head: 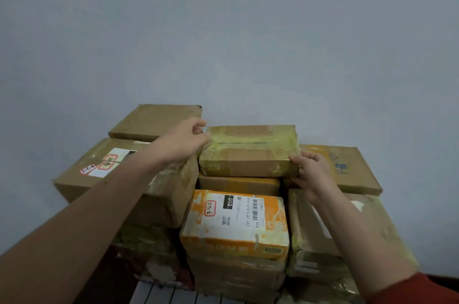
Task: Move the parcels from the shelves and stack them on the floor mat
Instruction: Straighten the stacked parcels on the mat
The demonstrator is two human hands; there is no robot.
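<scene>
The top parcel sits on a lower box, behind the front parcel. The left box and the right box flank it.

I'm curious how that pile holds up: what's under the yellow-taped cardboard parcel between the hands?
The yellow-taped cardboard parcel rests on a plain brown cardboard box, only its front edge visible. An orange-and-white labelled parcel covers whatever lies lower.

The left hand and right hand are bare, with a rust-red sleeve on the right arm.
</scene>
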